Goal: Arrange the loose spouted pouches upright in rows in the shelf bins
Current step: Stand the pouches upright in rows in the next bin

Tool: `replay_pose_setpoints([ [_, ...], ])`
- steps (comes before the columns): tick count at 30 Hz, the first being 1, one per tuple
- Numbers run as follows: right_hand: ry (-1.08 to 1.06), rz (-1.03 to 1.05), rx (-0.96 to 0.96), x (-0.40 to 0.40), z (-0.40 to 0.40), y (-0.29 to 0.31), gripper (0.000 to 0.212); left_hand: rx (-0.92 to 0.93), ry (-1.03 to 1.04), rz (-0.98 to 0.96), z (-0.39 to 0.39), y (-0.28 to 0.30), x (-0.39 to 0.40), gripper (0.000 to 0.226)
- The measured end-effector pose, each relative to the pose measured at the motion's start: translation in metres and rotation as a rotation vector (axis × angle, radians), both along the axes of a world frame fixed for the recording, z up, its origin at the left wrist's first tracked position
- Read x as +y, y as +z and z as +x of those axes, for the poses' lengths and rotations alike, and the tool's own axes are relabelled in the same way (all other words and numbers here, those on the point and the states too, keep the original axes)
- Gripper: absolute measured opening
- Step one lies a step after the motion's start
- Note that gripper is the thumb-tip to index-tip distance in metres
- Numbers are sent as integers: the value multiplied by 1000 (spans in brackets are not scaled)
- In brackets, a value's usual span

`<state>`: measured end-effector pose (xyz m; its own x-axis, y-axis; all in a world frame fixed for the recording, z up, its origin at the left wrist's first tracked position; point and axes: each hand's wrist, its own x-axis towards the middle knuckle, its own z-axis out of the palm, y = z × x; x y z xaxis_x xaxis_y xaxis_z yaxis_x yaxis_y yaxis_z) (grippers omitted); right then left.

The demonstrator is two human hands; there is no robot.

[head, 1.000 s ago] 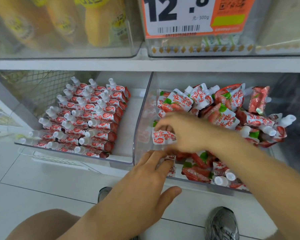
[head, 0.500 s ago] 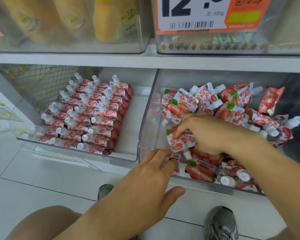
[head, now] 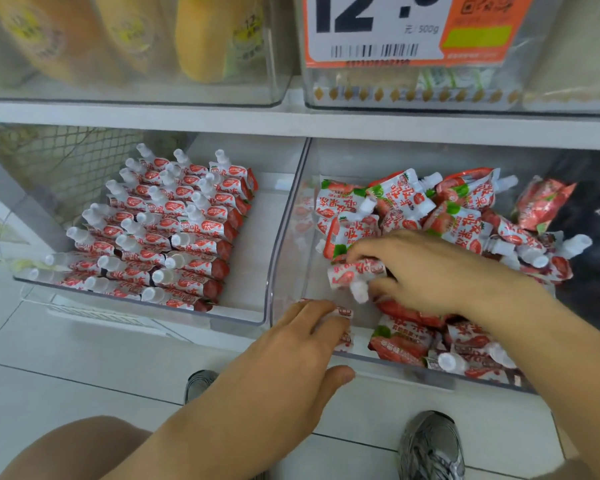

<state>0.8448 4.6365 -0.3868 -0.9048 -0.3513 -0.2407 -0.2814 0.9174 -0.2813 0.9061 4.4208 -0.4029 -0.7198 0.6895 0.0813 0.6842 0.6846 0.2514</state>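
Two clear shelf bins sit side by side. The left bin (head: 243, 308) holds three neat rows of red-and-white spouted pouches (head: 174, 233). The right bin (head: 284, 237) holds a jumbled heap of loose pouches (head: 458, 216). My right hand (head: 440, 271) reaches into the right bin and grips one pouch (head: 352, 275), its white spout pointing down toward me. My left hand (head: 291, 362) lies over the right bin's front left corner, fingers straight and touching a pouch (head: 345, 337) standing there, thumb outside the front wall.
A white shelf board (head: 291, 124) runs just above both bins, with clear bins of yellow bottles and a large price tag (head: 406, 26) on it. Wire mesh (head: 66, 161) closes the left side. Below are white floor tiles, my knee and grey shoes (head: 430, 445).
My right hand has drawn its pouch down and toward the front left of the right bin, turning the spout downward. My left hand stayed at the corner. The view moved closer.
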Motion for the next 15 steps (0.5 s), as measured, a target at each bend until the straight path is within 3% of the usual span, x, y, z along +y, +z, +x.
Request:
replay_pose_setpoints([
  [4,-126,-192,96,0,-3,4,26,50,32,30,-2,-8,1,52],
  [8,11,-219,25,-23,-1,-5,28,48,60,96,-1,-4,4,57],
  [11,-11,-223,7,-29,-4,-14,15,-50,118,262,-3,11,-1,48],
  [15,-51,-221,63,-23,-9,-18,15,-68,204,467,-13,43,-15,40],
])
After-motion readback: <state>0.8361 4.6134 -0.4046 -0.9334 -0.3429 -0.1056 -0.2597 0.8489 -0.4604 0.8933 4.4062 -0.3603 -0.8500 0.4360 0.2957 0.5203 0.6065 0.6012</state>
